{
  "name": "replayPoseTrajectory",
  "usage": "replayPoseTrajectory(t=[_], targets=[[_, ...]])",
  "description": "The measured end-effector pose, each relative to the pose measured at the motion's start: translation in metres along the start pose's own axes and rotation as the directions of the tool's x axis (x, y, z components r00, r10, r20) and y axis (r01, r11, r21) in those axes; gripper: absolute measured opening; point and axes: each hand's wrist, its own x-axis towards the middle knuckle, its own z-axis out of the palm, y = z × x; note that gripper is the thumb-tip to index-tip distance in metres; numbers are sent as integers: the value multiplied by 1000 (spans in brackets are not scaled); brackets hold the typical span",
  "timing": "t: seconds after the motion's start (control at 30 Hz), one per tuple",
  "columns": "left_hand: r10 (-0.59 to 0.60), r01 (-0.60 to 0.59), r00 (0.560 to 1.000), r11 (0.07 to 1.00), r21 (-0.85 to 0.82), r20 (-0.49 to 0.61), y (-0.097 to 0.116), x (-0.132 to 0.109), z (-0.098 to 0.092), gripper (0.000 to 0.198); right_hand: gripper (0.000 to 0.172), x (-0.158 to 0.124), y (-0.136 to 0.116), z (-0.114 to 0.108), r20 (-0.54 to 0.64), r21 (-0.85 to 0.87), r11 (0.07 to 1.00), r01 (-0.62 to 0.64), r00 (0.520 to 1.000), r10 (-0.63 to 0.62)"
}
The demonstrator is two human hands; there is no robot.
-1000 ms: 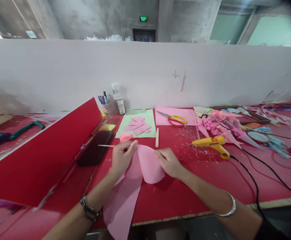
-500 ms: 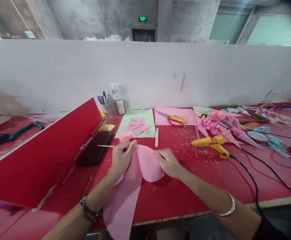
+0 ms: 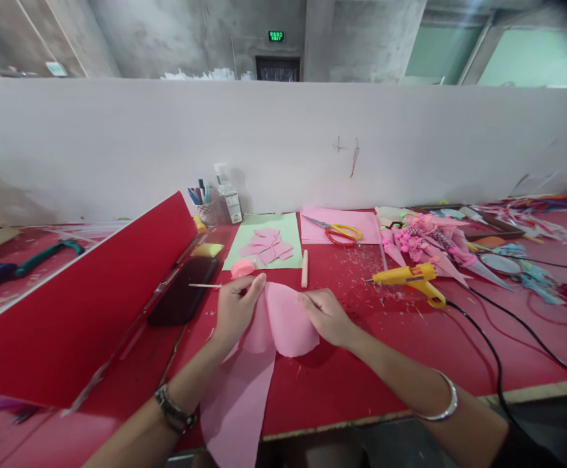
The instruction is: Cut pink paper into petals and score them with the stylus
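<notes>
Both hands grip one curled piece of pink paper (image 3: 290,322) above the red table. My left hand (image 3: 237,305) pinches its left part between thumb and fingers. My right hand (image 3: 326,316) is closed on the right edge, and the paper bows downward between the two. Below my left hand another stretch of pink paper (image 3: 239,403) hangs past the table's front edge; whether it joins the held piece I cannot tell. Just beyond the hands lie a short wooden stick (image 3: 304,269) and a small coral-pink lump (image 3: 242,268).
A red board (image 3: 93,305) slants up at left beside a black phone (image 3: 183,292). Pink cut pieces (image 3: 266,247) lie on a green sheet (image 3: 237,244). Scissors (image 3: 344,234) rest on pink sheets. At right are a yellow glue gun (image 3: 410,278), its cord, and pink cones (image 3: 429,244).
Hands and paper hold almost the same pose. The camera view has shifted very slightly.
</notes>
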Motion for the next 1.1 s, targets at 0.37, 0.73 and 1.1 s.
replayPoseTrajectory(t=[0.37,0.73,1.1], targets=[[4,-4,1000,1000,19,2,-1,0,1,35,39,1,0,0,-3,-4,1000,-12,1000,12],[45,-45,999,998,54,-4,-2,0,1,34,38,0,-1,0,1,28,1000,-10,1000,10],[185,-193,968,980,37,167,1,0,-1,27,30,1,-6,-7,146,68,997,22,989,-32]])
